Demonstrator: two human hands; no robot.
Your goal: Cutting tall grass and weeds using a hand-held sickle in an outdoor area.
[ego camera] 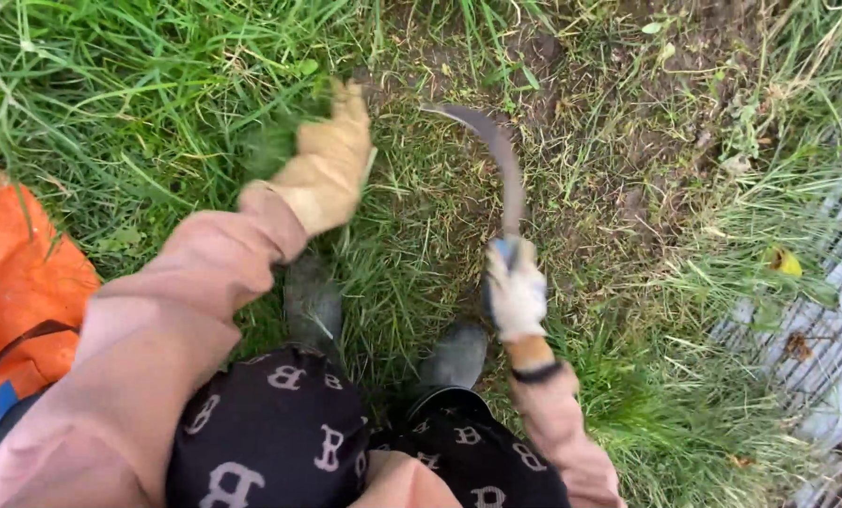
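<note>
My right hand [515, 292], in a pale work glove, grips the handle of a sickle [496, 150]. Its curved dark blade arcs up and left over short cut grass. My left hand [331, 165], in a tan glove, is blurred and raised over the grass left of the blade; a dark green smear of grass blades [270, 146] shows beside its fingers, and whether the hand holds them is unclear. Both sleeves are pink. My two dark boots [313, 301] stand on the grass below the hands.
An orange bag [16, 282] with a dark strap lies at the left edge. Tall uncut grass [110, 85] fills the upper left. Bare soil with dry stalks [646, 122] lies upper right. A grey ribbed sheet [834, 320] runs along the right edge.
</note>
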